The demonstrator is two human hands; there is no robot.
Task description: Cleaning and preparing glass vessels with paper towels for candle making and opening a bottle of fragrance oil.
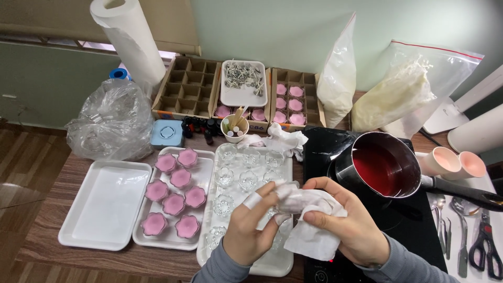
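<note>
Wiping step: both hands, left hand (251, 228) & right hand (351, 225), grip a white tissue (309, 220) wrapped round a small holder, mostly hidden, over near tray (272, 264). Next move needs holder set down upright.

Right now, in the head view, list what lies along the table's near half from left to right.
Empty white tray → tray of pink filled cups → tray of clear glass cups → left hand → white tissue → right hand → pot of red liquid → scissors.
</note>
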